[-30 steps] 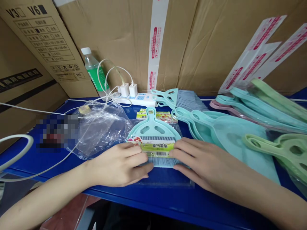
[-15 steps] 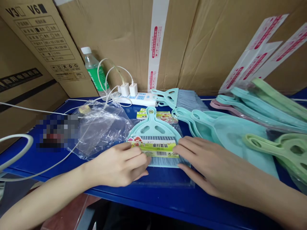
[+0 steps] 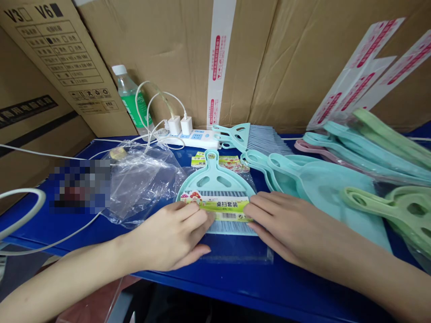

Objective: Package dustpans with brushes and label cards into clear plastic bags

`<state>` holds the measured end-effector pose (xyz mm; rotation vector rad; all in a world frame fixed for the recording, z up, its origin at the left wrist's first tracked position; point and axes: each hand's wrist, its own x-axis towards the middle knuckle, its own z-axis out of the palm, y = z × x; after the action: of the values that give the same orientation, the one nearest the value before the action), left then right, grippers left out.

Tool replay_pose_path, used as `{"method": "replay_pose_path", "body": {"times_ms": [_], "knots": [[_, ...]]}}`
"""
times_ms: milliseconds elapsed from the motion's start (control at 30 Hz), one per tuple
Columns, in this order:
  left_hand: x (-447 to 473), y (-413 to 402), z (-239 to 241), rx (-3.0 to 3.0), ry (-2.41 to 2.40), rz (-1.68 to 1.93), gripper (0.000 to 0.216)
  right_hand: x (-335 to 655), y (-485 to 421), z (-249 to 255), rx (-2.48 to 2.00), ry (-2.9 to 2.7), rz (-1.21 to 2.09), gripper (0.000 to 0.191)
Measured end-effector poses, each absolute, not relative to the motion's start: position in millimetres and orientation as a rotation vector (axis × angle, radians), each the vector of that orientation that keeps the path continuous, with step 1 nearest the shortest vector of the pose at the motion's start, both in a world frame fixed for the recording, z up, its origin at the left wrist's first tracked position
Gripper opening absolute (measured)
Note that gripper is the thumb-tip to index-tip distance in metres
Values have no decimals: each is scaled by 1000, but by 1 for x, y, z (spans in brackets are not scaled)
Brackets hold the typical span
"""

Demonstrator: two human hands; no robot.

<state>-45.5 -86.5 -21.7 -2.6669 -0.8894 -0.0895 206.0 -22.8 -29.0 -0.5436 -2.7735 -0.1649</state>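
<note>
A teal dustpan and brush set (image 3: 214, 179) lies in a clear sleeve on the blue table (image 3: 235, 282), with a green and yellow paper label (image 3: 222, 207) across the bristles. My left hand (image 3: 171, 235) rests at the label's left end, fingertips flat on it and thumb stretched along the sleeve's lower edge. At the label's right end, the fingers of my right hand (image 3: 286, 226) lie flat and together, pressing on the sleeve. Neither hand lifts the set.
Stacked teal dustpans (image 3: 313, 184), green ones (image 3: 404, 211) and a loose brush (image 3: 249, 137) lie to the right. A crumpled clear bag (image 3: 141, 179), power strip (image 3: 191, 137) with chargers, cables and a green bottle (image 3: 129, 96) sit left and behind. Cardboard boxes (image 3: 168, 49) wall the back.
The label and set have shifted slightly away from me under my fingers. My right hand has slid a little right, uncovering more of the label.
</note>
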Motion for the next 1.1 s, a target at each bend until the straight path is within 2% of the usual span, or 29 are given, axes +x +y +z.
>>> {"method": "replay_pose_path", "body": {"times_ms": [167, 367, 633, 833, 1100], "knots": [[-46, -88, -20, -2680, -846, -144, 40, 205, -23, -27, -556, -2771, -142, 26], [-65, -79, -5, -2651, -840, -407, 36, 209, -17, -25, -572, -2759, -166, 25], [-81, -69, 5, -2905, -1064, -317, 24, 206, -18, -28, -558, -2793, -24, 15], [-68, -73, -9, -2899, -1004, -209, 14, 203, -20, -32, -551, -2784, -104, 18], [-71, -72, -7, -2942, -1041, -200, 14, 202, -19, -32, -548, -2778, -93, 22]]}}
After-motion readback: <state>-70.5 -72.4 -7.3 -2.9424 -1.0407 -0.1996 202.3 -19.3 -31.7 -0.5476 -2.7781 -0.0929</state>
